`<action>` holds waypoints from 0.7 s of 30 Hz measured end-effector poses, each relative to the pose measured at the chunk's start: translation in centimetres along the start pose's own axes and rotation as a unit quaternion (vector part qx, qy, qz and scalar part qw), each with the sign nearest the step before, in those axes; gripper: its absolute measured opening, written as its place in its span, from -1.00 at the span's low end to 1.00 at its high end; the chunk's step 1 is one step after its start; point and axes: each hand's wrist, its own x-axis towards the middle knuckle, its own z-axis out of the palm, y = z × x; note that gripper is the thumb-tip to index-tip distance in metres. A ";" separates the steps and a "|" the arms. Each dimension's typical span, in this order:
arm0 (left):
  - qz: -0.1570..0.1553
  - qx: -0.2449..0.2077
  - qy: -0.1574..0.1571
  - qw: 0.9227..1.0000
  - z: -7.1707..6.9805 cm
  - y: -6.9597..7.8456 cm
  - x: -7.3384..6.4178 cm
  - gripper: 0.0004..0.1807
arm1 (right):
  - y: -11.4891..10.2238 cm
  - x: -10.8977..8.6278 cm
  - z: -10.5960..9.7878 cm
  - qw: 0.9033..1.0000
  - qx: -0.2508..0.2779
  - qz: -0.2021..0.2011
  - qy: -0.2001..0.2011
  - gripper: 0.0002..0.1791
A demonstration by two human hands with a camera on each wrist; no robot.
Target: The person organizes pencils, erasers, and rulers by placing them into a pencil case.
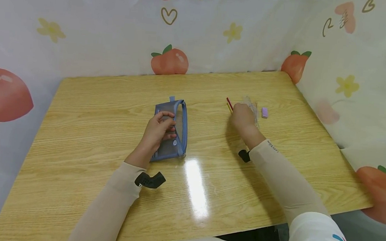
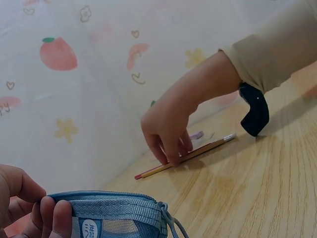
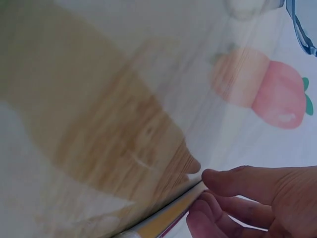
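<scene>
A blue mesh pencil case (image 1: 167, 148) lies on the table with its zip side gaping. My left hand (image 1: 156, 130) grips its opening edge, the fingertips (image 2: 62, 215) pinching the blue rim in the left wrist view. Farther right, my right hand (image 1: 243, 118) reaches down and pinches pencils (image 2: 212, 146) between thumb and fingers, low over the wood. One pencil is yellow with a white end; a red one runs alongside. Their middle is partly hidden by the fingers. Beside this hand lie a clear ruler (image 1: 248, 100) and a small purple eraser (image 1: 264, 112).
The wood-grain table (image 1: 105, 110) meets a white printed cloth (image 1: 111, 34) at its back and right sides. Black wrist cameras (image 1: 151, 180) sit on both wrists. A bright light reflection falls on the table between the arms.
</scene>
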 end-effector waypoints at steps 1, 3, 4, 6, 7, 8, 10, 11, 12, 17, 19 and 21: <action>0.000 0.000 0.000 1.000 0.0 0.0 0.0 -0.74 | 0.0 0.0 0.0 1.000 -0.001 0.000 -0.001 -0.87; 0.000 0.000 0.001 1.000 0.0 0.0 0.0 -0.74 | 0.1 0.0 0.0 1.000 -0.003 0.001 -0.002 -0.87; -0.001 0.001 0.002 1.000 0.1 0.0 0.0 -0.75 | 0.1 0.0 0.0 1.000 -0.002 -0.001 -0.001 -0.86; -0.002 0.002 0.001 1.000 0.0 0.0 0.0 -0.75 | 0.1 0.0 0.0 1.000 0.000 -0.003 -0.002 -0.87; -0.003 0.002 0.001 1.000 0.0 0.0 -0.1 -0.75 | 0.0 0.0 0.1 1.000 0.000 -0.003 -0.002 -0.87; -0.003 0.002 0.001 1.000 0.0 0.1 -0.1 -0.74 | 0.0 0.0 0.1 1.000 0.003 -0.004 -0.004 -0.86; -0.004 0.002 0.001 1.000 0.0 0.1 -0.1 -0.74 | 0.0 0.0 0.2 1.000 0.008 -0.005 -0.010 -0.86; -0.005 0.002 0.001 1.000 0.0 0.1 -0.1 -0.74 | 0.0 0.0 0.2 1.000 0.010 -0.005 -0.014 -0.86; -0.005 0.002 0.000 1.000 0.0 0.1 -0.1 -0.74 | 0.0 0.0 0.2 1.000 0.010 -0.005 -0.017 -0.85; -0.005 0.003 -0.002 1.000 0.0 0.1 0.0 -0.74 | -0.1 0.0 0.2 0.999 0.014 -0.004 -0.028 -0.84; -0.005 0.003 -0.003 1.000 0.0 0.1 -0.1 -0.74 | -0.1 0.0 0.2 0.999 0.017 -0.010 -0.034 -0.83; -0.006 0.002 -0.004 1.000 0.0 0.1 -0.1 -0.74 | -0.1 0.0 0.1 0.999 0.019 -0.019 -0.040 -0.82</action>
